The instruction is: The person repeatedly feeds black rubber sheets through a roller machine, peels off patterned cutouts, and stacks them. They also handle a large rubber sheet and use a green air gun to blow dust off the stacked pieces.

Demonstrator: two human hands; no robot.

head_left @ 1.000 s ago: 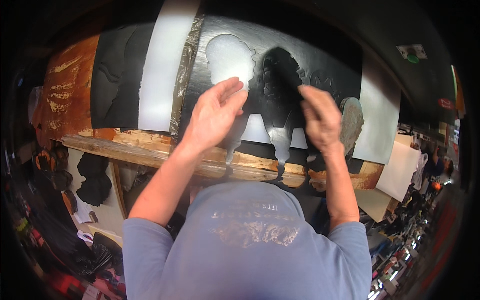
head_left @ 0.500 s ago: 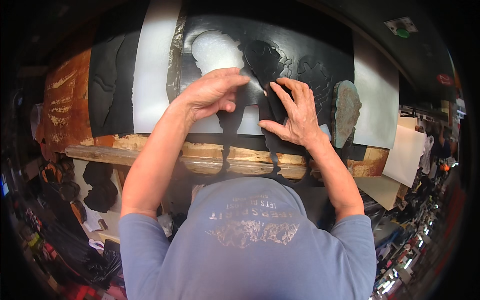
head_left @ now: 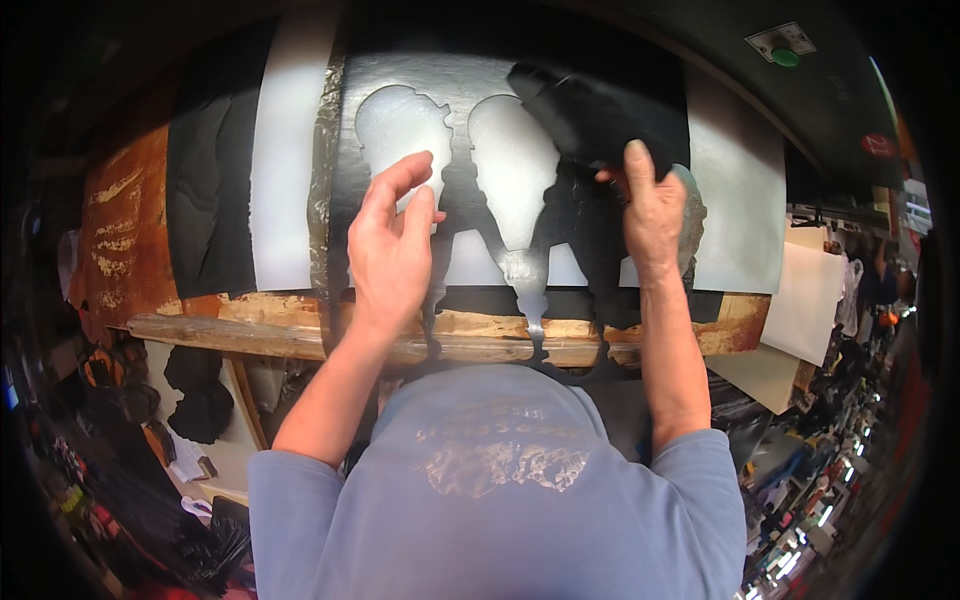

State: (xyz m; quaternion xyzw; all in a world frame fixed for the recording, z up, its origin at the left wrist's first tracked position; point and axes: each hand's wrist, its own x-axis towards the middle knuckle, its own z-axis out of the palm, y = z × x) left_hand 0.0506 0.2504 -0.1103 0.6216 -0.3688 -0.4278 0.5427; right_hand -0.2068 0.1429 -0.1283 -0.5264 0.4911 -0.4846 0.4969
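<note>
A black sheet (head_left: 455,200) with sole-shaped holes lies on a white board (head_left: 275,150). Through two of the holes the pale surface beneath shows. My right hand (head_left: 655,215) grips the near end of a black sole-shaped piece (head_left: 580,115), thumb on top; the piece is tilted and somewhat smeared by motion. My left hand (head_left: 392,240) hovers by the left hole, fingers apart and curved, with nothing in it. Narrow strips of the sheet hang over the near edge. A greenish, worn sole-shaped block (head_left: 692,222) is partly hidden behind my right hand.
A rough wooden beam (head_left: 230,335) runs along the near edge. To the left are another black sheet (head_left: 205,190) and a scuffed brown panel (head_left: 115,215). A dark overhead machine part carries a green button (head_left: 785,57). White boards (head_left: 805,300) stand at right.
My right hand has lifted the black sole-shaped piece and moved right and up, baring the second hole. My left hand has drawn back a little to the left, off the sheet's middle.
</note>
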